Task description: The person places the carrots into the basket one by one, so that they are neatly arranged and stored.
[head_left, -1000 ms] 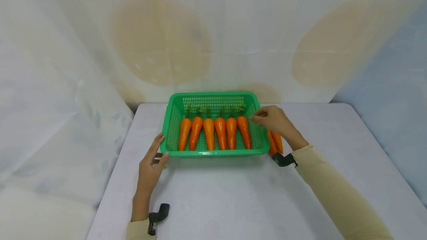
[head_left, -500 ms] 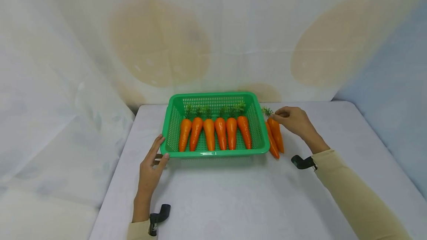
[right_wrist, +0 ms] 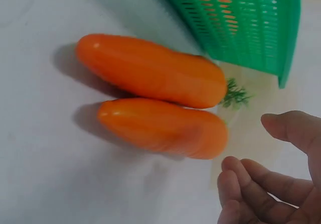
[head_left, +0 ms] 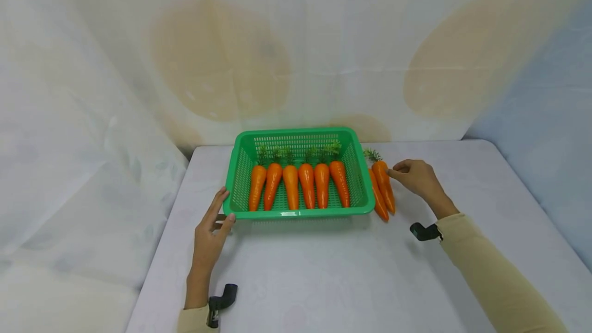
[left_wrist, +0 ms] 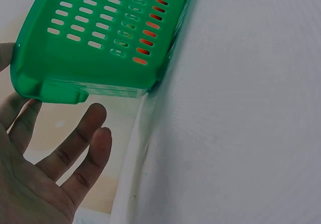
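Note:
A green plastic basket (head_left: 298,213) with slotted walls stands at the back of the table, with several orange carrots (head_left: 306,185) in a row inside, leafy tops toward the far wall. My left hand (head_left: 209,240) holds its front left corner between thumb and fingertips; in the left wrist view two fingers (left_wrist: 93,158) are spread away from it. Two more carrots (right_wrist: 153,71) lie side by side on the table against the basket's right side. Just right of the outer carrot (head_left: 383,184) is my right hand (head_left: 418,179), thumb and fingers apart with nothing between them.
A pale cloth covers the table (head_left: 296,271), and a light curtain (head_left: 324,40) hangs right behind the basket. More sheeting (head_left: 69,168) rises along the left side and on the right.
My right hand has moved right, from above the basket's right rim to the outer carrot's top, then slightly away from it. The left hand has stayed at the basket's corner.

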A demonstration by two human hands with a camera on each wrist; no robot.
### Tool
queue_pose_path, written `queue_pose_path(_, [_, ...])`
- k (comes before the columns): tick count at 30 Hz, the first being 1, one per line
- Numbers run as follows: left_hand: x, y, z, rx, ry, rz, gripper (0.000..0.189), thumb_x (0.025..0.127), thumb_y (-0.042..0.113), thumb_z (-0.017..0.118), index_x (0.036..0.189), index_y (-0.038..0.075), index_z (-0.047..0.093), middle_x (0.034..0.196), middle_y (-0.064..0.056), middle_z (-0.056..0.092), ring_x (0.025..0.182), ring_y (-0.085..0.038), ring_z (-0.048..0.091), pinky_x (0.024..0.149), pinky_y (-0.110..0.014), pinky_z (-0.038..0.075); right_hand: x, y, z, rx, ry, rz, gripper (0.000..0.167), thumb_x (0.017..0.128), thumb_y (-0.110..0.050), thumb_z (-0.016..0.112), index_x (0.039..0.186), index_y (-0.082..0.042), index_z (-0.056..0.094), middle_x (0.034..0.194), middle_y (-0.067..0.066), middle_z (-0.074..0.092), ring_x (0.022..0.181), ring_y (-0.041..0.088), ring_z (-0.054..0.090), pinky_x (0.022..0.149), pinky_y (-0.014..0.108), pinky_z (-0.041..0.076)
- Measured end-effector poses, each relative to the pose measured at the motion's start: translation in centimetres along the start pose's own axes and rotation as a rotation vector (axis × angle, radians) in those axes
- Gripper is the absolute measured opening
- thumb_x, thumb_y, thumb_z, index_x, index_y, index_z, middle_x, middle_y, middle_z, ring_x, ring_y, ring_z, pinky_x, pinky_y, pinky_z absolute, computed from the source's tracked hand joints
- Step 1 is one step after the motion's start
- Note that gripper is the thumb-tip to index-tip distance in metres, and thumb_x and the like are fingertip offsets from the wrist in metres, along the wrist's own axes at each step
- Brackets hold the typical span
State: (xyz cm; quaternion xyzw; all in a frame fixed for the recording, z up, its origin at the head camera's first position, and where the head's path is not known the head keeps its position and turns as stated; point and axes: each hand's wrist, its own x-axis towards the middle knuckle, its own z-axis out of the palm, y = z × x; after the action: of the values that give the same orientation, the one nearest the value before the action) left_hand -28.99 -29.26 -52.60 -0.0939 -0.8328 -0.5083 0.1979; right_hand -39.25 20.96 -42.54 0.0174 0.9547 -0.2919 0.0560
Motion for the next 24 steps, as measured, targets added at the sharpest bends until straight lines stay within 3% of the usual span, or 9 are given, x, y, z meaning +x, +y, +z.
queue_pose_path(7, [0.0,-0.1,0.1,0.005,0.01,0.011,0.06,0.099,0.012,0.064,0.154,0.023,0.042,0.159,0.008,0.035,0.09,-0.012,0.062,0.075,-0.023,0.054,0.5,1.6,1.5,0.013,-0.002,0.034,0.054,0.096,-0.044,0.063,0.121,0.005,0.064,0.117,0.026,0.066,0.1,0.038,0.06,0.077,0.046,0.054])
queue_pose_path(16, [-0.1,3.6,-0.5,0.001,0.002,0.001,0.055,0.099,0.007,0.062,0.152,0.008,0.044,0.158,-0.006,0.037,0.09,-0.014,0.063,0.076,-0.027,0.055,1.1,2.5,3.1,0.027,-0.032,0.074,0.061,0.095,-0.048,0.063,0.122,0.006,0.063,0.119,0.026,0.064,0.101,0.037,0.057,0.081,0.045,0.052])
queue_pose_path(24, [0.0,4.0,-0.5,-0.008,0.001,0.014,0.054,0.1,0.008,0.061,0.151,0.008,0.045,0.158,-0.006,0.038,0.09,-0.024,0.064,0.076,-0.028,0.055,1.4,2.4,3.9,0.062,-0.056,0.111,0.062,0.094,-0.045,0.065,0.124,0.01,0.062,0.119,0.027,0.062,0.098,0.035,0.056,0.081,0.044,0.053])
